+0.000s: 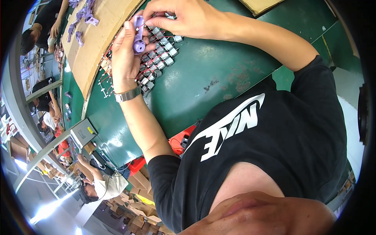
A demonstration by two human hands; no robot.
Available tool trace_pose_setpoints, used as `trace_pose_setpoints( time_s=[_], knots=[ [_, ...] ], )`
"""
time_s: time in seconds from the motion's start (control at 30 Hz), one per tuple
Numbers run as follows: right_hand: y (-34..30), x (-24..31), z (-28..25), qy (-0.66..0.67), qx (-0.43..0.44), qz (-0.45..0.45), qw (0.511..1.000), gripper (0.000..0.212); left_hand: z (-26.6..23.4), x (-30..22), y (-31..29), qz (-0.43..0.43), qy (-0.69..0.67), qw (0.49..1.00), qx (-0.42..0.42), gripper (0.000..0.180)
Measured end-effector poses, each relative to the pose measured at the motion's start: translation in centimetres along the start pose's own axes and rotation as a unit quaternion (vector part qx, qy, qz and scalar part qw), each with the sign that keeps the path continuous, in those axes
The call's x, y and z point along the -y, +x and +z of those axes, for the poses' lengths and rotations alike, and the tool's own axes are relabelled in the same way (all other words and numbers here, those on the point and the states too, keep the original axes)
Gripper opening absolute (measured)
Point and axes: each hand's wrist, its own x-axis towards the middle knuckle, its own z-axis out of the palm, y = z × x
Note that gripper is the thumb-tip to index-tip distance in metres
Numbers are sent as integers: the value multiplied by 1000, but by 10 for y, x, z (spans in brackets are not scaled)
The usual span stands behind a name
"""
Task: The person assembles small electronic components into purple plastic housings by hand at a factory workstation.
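My left hand [124, 58], with a metal watch on its wrist, is closed round a purple plastic housing [139, 37]. The housing is long and hollow, with a round end that has a hole in it. At its upper part, the fingertips of my right hand [182, 17] are pinched together. A thin bit of red wire shows beside those fingertips, but what they grip is too small to make out. Beneath and beside both hands, several small silver motors [166, 55] with red wires lie in rows on the green table [188, 74].
A cardboard sheet [88, 51] at the left bears several purple plastic parts [80, 17]. Another cardboard piece [260, 4] lies at the far edge. A grey box [83, 133] with cables stands at the table's left end. Other people work along the left side.
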Motion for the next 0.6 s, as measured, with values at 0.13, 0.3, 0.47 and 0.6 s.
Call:
trace_pose_setpoints(
  time_s=[0.13,0.3,0.47,0.6],
  knots=[
    [-8,-16,5,-37,12,-129,991,19,9,-9,-4,-42,10,999,18,68],
    [-13,-18,9,-75,38,-154,985,29,20,-14,-10,-25,47,998,-34,75],
    [-13,-13,12,-124,15,-200,972,31,22,-17,-13,-31,64,996,-50,74],
    [-14,-12,11,-127,15,-206,970,29,23,-18,-13,-41,62,996,-55,74]
  ],
)
